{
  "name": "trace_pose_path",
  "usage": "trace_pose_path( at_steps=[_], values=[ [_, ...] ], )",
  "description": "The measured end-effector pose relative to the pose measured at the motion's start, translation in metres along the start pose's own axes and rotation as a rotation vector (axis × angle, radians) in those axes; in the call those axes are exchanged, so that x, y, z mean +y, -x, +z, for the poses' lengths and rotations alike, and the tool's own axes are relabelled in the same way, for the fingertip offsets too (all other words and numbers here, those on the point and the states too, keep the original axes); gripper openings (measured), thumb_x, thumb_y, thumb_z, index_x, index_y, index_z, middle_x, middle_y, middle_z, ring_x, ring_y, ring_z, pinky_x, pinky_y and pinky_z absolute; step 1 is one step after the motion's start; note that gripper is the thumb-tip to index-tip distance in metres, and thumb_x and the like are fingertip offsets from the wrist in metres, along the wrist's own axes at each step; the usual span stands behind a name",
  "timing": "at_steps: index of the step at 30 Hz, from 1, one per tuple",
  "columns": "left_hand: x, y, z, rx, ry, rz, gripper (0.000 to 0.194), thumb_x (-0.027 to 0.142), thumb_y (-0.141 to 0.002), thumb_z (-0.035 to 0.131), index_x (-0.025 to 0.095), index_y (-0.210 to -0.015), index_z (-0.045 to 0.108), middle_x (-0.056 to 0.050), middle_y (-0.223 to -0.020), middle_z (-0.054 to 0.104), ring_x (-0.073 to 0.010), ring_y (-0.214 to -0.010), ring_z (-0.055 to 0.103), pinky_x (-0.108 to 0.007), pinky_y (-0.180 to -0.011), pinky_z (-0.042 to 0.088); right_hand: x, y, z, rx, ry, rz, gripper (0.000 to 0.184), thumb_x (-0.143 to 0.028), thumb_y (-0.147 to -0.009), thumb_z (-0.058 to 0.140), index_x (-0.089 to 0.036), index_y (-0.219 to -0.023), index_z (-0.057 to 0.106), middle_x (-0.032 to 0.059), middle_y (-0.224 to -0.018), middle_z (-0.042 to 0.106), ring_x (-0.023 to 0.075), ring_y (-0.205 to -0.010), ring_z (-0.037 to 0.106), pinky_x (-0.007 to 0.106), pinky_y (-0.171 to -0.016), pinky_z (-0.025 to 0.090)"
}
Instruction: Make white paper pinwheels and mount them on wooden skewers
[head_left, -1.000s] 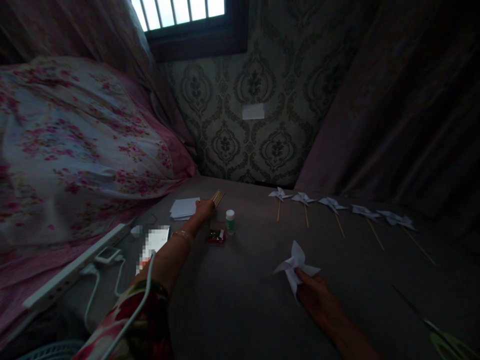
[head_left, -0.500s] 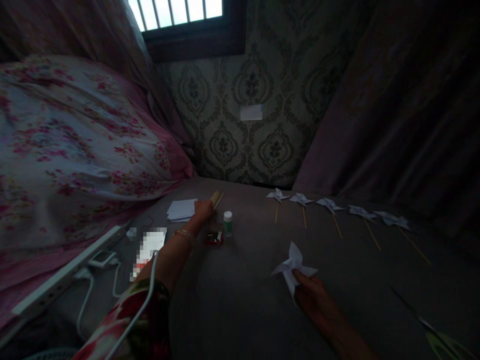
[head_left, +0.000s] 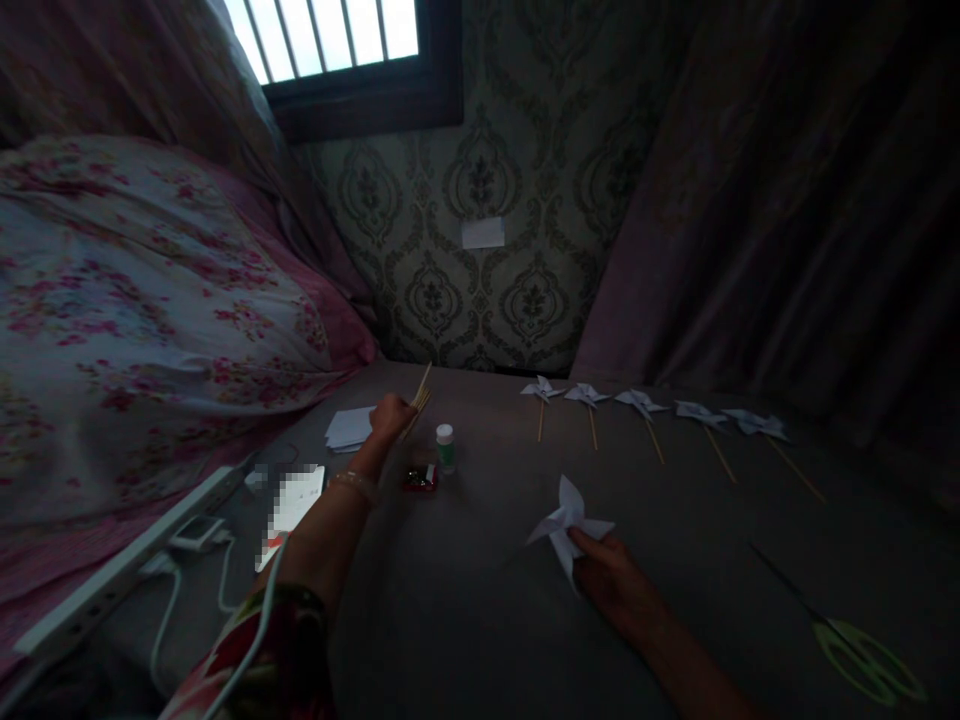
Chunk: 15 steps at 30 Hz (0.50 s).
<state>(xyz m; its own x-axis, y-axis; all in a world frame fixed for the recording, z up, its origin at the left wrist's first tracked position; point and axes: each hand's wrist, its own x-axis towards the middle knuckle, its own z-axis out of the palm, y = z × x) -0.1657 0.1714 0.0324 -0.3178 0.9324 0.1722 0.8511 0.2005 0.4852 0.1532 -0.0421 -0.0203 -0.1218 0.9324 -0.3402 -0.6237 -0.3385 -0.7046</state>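
Note:
My left hand [head_left: 391, 413] is stretched out to the small bundle of wooden sticks [head_left: 422, 399], its fingers closed on one stick that angles up above the others. Beside that wrist lies a stack of white paper [head_left: 349, 428]. A white-capped bottle with a green label [head_left: 445, 450] and a small red box of shiny bits [head_left: 420, 477] stand just to its right. My right hand [head_left: 616, 580] pinches a white paper pinwheel [head_left: 561, 522] near its middle, thumb on top; this one shows no stick. The fingers under the paper are hidden.
Several finished pinwheels on sticks [head_left: 640, 403] lie in a row at the back right. Scissors with green handles [head_left: 862, 655] rest at the right. On the left are a power strip [head_left: 124, 560] with plugged-in cables and a partly blurred phone-like object [head_left: 304, 490].
My left hand has drawn one stick loose from the bundle, so it now slants across the rest. My right hand keeps the pinwheel. The view has turned slightly right.

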Motion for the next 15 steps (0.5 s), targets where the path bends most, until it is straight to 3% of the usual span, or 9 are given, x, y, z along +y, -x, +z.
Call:
trace_pose_path(
  at_steps=[4,8,10,15],
  values=[
    [0.007,0.01,-0.024,0.146,0.274,0.06,0.033,0.037,-0.074,0.051,0.013,-0.08,0.071,-0.012,-0.08,0.072,-0.024,-0.08,0.066,-0.028,-0.066,0.046,-0.001,0.001,0.002,-0.01,-0.024,-0.011,0.023,-0.024,-0.05,0.086,-0.014,-0.063,0.069,0.0015,-0.06,0.067,0.0117,-0.052,0.059,0.023,-0.054,0.045],
    [0.022,0.041,-0.035,0.277,0.534,0.143,0.046,0.044,-0.077,0.048,0.01,-0.102,0.067,-0.011,-0.093,0.071,-0.0182,-0.082,0.064,-0.025,-0.07,0.047,0.001,-0.002,-0.002,-0.068,-0.02,-0.03,0.023,-0.026,-0.057,0.083,-0.013,-0.071,0.07,0.0038,-0.068,0.07,0.0146,-0.062,0.064,0.025,-0.062,0.049],
    [0.031,0.062,-0.036,0.308,0.877,0.182,0.046,0.044,-0.072,0.057,0.01,-0.101,0.067,-0.01,-0.088,0.07,-0.0174,-0.08,0.062,-0.026,-0.07,0.046,0.003,-0.004,-0.004,-0.073,-0.038,-0.039,0.022,-0.025,-0.058,0.082,-0.014,-0.073,0.07,0.0037,-0.069,0.071,0.0163,-0.066,0.066,0.027,-0.066,0.05],
    [0.055,0.115,-0.02,0.069,1.236,0.151,0.043,0.042,-0.067,0.07,0.014,-0.099,0.069,-0.004,-0.079,0.066,-0.0113,-0.07,0.056,-0.022,-0.064,0.041,0.004,-0.012,-0.009,-0.11,-0.099,-0.016,0.019,-0.022,-0.059,0.081,-0.013,-0.071,0.069,0.0046,-0.067,0.071,0.0198,-0.072,0.068,0.032,-0.076,0.051]
  ],
)
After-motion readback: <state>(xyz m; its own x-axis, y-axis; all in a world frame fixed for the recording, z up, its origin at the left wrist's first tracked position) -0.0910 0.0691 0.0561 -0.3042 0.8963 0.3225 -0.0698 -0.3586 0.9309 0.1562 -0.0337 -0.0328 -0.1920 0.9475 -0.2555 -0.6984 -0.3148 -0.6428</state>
